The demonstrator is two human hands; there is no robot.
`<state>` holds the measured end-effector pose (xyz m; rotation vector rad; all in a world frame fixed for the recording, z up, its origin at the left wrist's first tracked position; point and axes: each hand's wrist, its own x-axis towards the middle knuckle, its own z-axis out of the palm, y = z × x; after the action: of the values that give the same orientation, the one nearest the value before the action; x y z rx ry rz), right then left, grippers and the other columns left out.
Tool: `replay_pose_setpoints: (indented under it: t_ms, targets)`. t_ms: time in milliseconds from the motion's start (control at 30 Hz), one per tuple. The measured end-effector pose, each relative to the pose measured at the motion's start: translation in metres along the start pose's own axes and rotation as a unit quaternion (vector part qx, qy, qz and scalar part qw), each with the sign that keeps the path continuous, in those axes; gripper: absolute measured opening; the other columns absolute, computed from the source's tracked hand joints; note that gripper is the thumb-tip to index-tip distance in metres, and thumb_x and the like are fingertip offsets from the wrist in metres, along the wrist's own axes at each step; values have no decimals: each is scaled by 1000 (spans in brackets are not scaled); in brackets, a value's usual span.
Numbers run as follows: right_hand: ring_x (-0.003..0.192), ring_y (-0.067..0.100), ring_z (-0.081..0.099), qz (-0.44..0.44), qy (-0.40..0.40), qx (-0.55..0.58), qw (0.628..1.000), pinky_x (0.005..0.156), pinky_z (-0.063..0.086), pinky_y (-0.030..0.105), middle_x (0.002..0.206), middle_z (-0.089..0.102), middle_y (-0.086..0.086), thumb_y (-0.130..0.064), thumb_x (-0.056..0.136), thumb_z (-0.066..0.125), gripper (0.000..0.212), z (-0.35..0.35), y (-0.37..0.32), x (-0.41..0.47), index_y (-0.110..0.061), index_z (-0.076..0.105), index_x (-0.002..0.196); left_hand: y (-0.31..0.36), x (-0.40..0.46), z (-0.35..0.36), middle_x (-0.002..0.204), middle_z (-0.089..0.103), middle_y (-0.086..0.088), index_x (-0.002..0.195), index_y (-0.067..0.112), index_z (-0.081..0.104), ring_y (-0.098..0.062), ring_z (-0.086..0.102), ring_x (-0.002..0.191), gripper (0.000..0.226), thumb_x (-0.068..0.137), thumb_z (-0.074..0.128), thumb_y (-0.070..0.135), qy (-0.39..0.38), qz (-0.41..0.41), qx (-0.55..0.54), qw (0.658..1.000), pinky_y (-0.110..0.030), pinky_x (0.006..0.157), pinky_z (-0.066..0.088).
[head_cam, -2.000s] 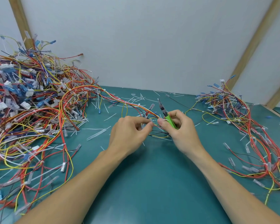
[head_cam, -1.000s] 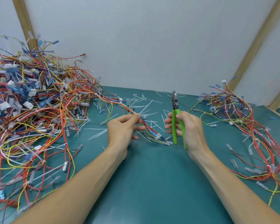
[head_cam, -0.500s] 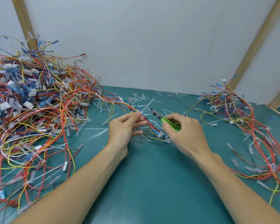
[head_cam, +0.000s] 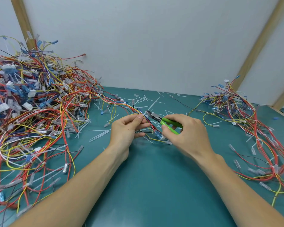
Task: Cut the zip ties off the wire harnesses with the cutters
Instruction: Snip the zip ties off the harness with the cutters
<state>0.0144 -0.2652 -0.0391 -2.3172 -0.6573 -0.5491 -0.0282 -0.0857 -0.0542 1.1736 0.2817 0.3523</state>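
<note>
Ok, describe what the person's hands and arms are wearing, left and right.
Nothing is worn. The left hand and right hand are bare: no gloves, rings, watch or bands show. Both forearms are bare too, with no sleeve in view down to the picture's bottom edge.

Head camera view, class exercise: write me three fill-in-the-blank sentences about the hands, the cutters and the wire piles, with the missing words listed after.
1. The cutters have ____ handles.
2. The cutters are held in the person's ____ hand.
3. The left hand pinches a wire harness that trails from the bigger pile on the ____ side of the table.

Missing words: green; right; left
</note>
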Motion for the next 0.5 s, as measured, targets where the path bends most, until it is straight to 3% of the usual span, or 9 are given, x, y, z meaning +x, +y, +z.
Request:
replay_pose_setpoints:
  t_ms: [500]
  targets:
    - [81,5,66,3,5,-17,1000,77,56,34,89,73,-20,-56,80,58,31,-1,-1,-1,-35,75,96,-1,-1,-1,80,77,3,98,10,69,-12,76,83,8,98,64,16,-12,7,-6,1000,-19,55,55]
